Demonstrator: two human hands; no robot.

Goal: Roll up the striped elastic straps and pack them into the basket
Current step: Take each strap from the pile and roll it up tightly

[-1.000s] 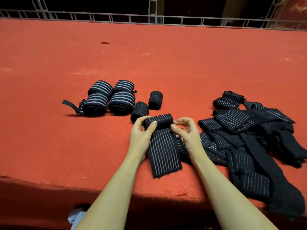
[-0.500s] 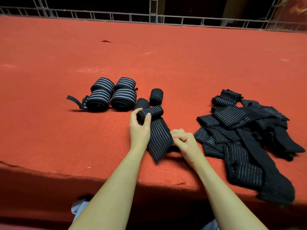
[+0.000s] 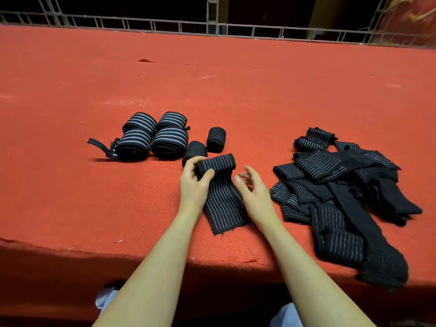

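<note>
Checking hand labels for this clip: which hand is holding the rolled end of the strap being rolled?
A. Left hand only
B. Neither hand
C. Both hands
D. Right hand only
A. The left hand curls its fingers and thumb round the rolled end of the striped strap, while the right hand hovers beside it with fingers spread, holding nothing.

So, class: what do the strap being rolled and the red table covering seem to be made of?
Strap being rolled: looks like woven elastic fabric, matte black with thin pale stripes, frayed at its near end. Red table covering: probably felt or low-pile carpet, matte and fuzzy, with lint specks.
</note>
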